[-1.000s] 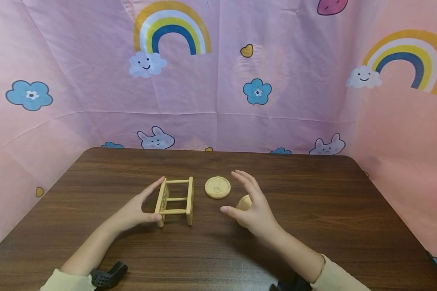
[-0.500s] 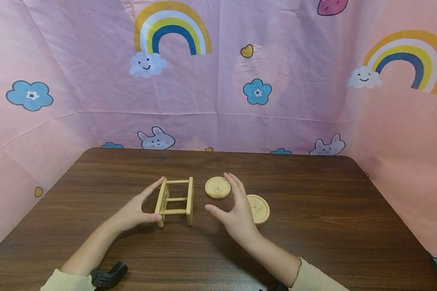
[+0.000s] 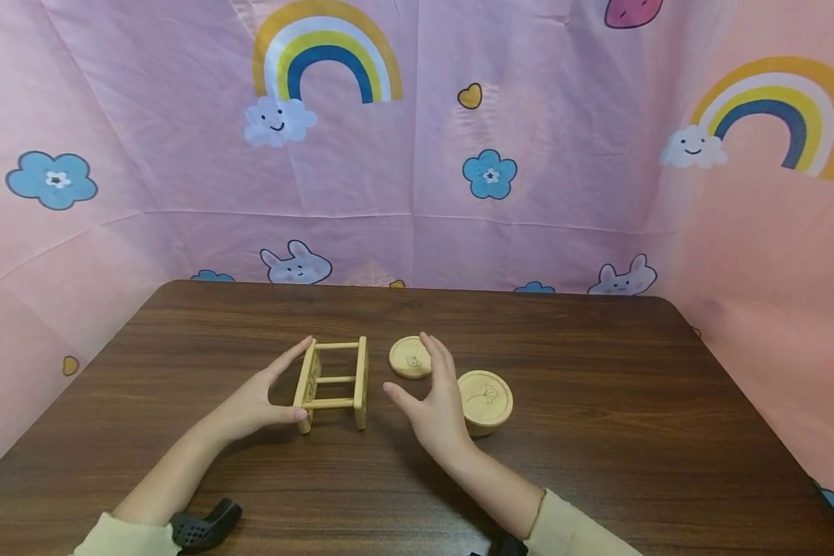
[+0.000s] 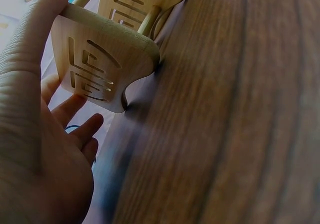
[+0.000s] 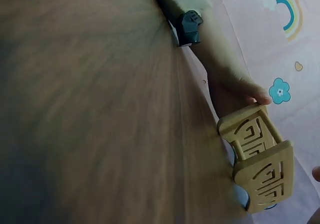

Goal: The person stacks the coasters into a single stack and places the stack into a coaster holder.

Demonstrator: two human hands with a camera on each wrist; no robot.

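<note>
A small wooden coaster rack, with cut-out side panels joined by thin rods, stands upright left of the table's middle. My left hand holds its left panel, thumb at the near end and fingertips at the far end. In the left wrist view, the thumb lies along the rack's side panel. My right hand is open, thumb and fingers apart, with nothing seen between them. Its fingers partly cover a single round wooden coaster behind it. Right beside this hand sits a thick pile of round coasters with a leaf drawing on top.
All stands on a dark brown wooden table. A pink printed cloth hangs behind the table and at both sides. Black straps with devices sit at both wrists, such as the left wrist device.
My right hand has moved left, from over the coaster pile toward the single coaster, uncovering the pile. My left hand and the rack have stayed in place.
</note>
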